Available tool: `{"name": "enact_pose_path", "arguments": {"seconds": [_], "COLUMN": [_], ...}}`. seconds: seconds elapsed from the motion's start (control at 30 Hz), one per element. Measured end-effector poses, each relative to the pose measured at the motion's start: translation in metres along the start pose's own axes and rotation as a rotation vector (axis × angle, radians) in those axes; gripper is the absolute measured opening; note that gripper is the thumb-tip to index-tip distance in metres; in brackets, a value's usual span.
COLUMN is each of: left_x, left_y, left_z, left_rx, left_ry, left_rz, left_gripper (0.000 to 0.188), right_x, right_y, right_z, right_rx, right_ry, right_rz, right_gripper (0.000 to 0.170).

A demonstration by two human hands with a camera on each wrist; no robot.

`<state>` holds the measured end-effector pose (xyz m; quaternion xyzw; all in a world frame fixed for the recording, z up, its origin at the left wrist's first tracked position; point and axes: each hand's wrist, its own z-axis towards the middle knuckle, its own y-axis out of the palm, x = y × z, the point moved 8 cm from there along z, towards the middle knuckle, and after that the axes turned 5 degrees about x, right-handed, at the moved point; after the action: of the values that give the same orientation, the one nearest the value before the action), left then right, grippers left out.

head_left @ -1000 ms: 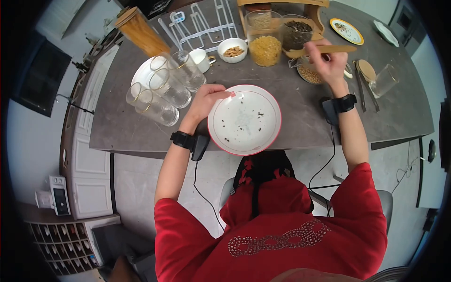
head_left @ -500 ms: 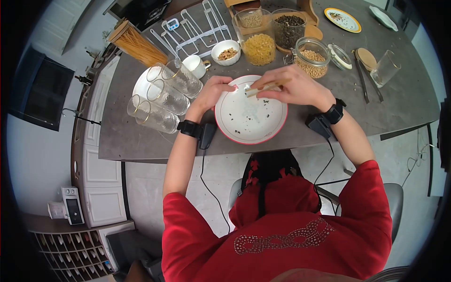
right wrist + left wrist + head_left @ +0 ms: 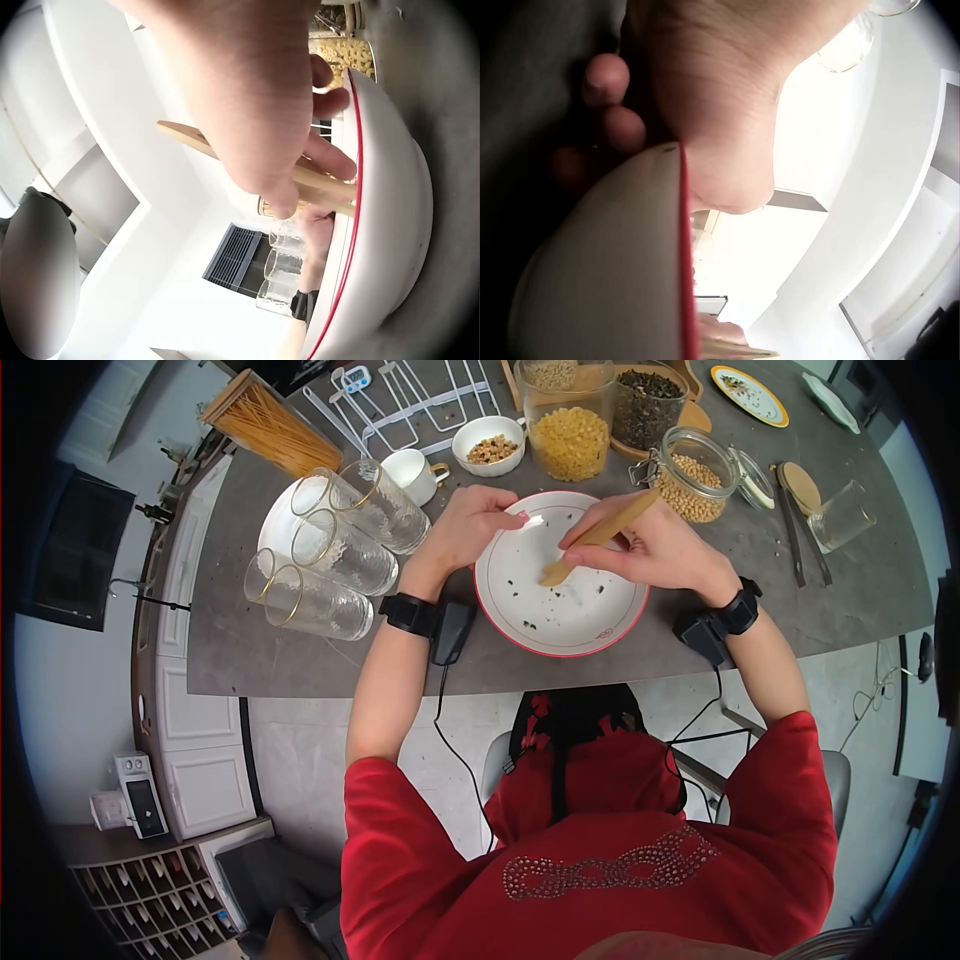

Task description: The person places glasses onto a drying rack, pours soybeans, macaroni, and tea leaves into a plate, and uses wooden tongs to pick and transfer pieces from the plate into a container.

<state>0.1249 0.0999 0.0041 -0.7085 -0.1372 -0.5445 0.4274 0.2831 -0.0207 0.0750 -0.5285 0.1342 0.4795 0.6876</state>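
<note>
A white bowl (image 3: 560,625) with a red rim stands near the table's front edge, dark flakes scattered inside. My left hand (image 3: 470,528) grips its upper left rim, thumb over the edge; in the left wrist view the other fingers curl beneath the bowl (image 3: 607,255). Wooden tongs (image 3: 618,522) are in my right hand (image 3: 655,548), pinched between thumb and fingers. Their tips point down inside the bowl, close over its bottom. The right wrist view shows the tongs (image 3: 322,184) slanting past the red rim, where the bowl's wall hides their ends.
Tall glasses (image 3: 335,600) stand left of the left hand. Behind the bowl are a white cup (image 3: 405,475), a small bowl of nuts (image 3: 490,450), a pasta jar (image 3: 568,445) and a jar of dark leaves (image 3: 645,410). An open chickpea jar (image 3: 692,475) sits close behind the right hand.
My right hand came from the jars at the back right with the tongs, over the bowl; their tips then shifted from near its far rim toward the middle. The left hand stays on the rim.
</note>
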Motion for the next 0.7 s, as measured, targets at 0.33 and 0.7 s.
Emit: {"name": "enact_pose_path", "arguments": {"seconds": [0.33, 0.7], "left_x": [0.003, 0.003], "left_y": [-0.005, -0.003], "left_z": [-0.001, 0.002], "left_rx": [0.094, 0.124], "left_ry": [0.092, 0.175], "left_rz": [0.067, -0.142], "left_gripper": [0.025, 0.014], "right_x": [0.003, 0.036], "right_y": [-0.056, -0.181], "right_z": [-0.003, -0.051], "right_rx": [0.345, 1.199], "right_ry": [-0.156, -0.067], "right_rz": [-0.088, -0.382], "right_gripper": [0.020, 0.020]}}
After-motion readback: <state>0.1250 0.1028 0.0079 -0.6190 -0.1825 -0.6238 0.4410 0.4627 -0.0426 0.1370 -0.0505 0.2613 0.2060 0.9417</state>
